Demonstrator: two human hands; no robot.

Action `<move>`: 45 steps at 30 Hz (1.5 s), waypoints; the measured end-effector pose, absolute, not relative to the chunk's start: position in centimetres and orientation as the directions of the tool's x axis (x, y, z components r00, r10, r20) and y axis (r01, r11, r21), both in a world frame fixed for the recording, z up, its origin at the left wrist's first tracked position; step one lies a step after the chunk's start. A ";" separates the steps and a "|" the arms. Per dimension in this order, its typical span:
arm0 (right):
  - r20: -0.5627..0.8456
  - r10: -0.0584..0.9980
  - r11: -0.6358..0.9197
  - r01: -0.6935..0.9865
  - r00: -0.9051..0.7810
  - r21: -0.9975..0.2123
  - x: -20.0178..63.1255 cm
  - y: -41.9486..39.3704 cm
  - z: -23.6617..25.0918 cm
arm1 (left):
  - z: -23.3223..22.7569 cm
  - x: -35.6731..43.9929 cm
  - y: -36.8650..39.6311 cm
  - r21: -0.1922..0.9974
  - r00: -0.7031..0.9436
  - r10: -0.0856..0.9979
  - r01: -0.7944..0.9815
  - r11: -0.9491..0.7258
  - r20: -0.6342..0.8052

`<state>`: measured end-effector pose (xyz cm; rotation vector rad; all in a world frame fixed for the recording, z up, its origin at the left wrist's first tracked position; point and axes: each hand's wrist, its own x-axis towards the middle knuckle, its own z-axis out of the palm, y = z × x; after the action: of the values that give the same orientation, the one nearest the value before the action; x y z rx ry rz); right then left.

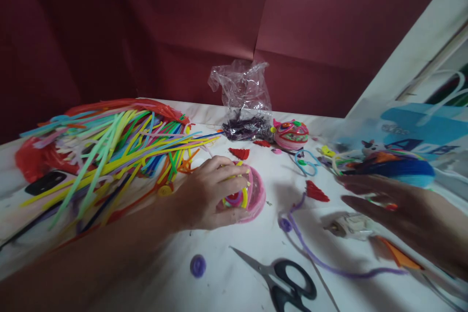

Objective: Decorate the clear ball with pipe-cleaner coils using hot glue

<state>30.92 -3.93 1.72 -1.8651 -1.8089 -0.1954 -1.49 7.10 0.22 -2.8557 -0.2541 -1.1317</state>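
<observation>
One pink craft piece (258, 199) sits on the table (226, 292), gripped by your left hand (209, 190); I can't tell if your blurred right hand (409, 207) holds anything. Sweeping it low could jolt the glue gun (354, 227).

Ahead of you, a creased dark-red backdrop (183, 19) rises behind the white tabletop (226, 273), dimly lit, with a pale slanting frame (395, 53) at your right.
</observation>
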 end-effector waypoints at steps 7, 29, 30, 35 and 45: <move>0.464 0.857 0.460 0.735 -0.223 -0.498 19.1 0.3 4.8 | 0.2 -1.6 7.0 0.031 0.722 0.137 0.158 -0.987 0.678; 0.116 0.945 0.268 0.517 -0.307 -0.813 19.6 4.6 4.2 | 0.1 -2.0 7.3 0.193 0.663 0.218 0.111 -0.975 0.716; 0.112 0.950 0.257 0.525 -0.292 -0.811 19.6 4.5 4.1 | 0.2 -2.0 7.2 0.214 0.641 0.237 0.115 -0.970 0.730; 0.109 0.964 0.230 0.552 -0.243 -0.802 19.3 4.1 4.2 | 0.5 -1.4 6.7 0.381 0.542 0.424 0.195 -0.904 0.726; 0.101 0.973 0.203 0.551 -0.209 -0.810 18.9 3.8 4.0 | 1.0 -0.3 7.0 0.765 0.459 0.736 0.169 -0.622 0.497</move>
<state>18.86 3.84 3.98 -1.4174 -1.8519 0.8593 -0.32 7.01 0.96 -3.1785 -1.1560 -1.7481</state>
